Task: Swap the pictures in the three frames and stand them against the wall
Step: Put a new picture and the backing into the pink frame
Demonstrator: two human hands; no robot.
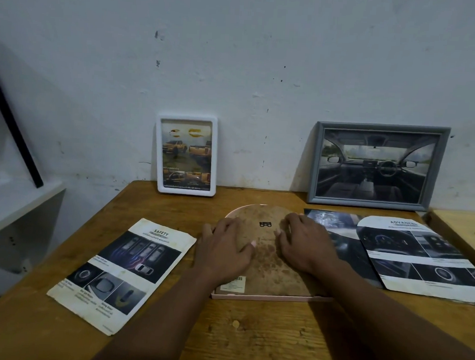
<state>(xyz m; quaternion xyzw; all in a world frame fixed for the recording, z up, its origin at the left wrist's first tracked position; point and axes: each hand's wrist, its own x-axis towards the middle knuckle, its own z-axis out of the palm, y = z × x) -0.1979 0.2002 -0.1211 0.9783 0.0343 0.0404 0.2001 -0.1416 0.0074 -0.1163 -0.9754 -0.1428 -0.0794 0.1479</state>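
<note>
A pink arch-shaped frame (264,267) lies face down on the wooden table (249,339), its brown backing board up. My left hand (223,248) and my right hand (304,245) rest flat on that backing, fingers spread. A white frame (186,155) with a picture of yellow trucks leans upright against the wall. A grey frame (377,165) showing a car interior leans against the wall to the right. A loose "Safety" picture (122,273) lies on the table at the left. An arch-cut "Advance" picture (420,260) lies at the right on a dark sheet (346,250).
The table's left edge runs diagonally beside a white shelf (14,210) with a black bar (14,127) above it. A second lighter table (467,230) adjoins at the right. The scuffed white wall (265,70) stands behind.
</note>
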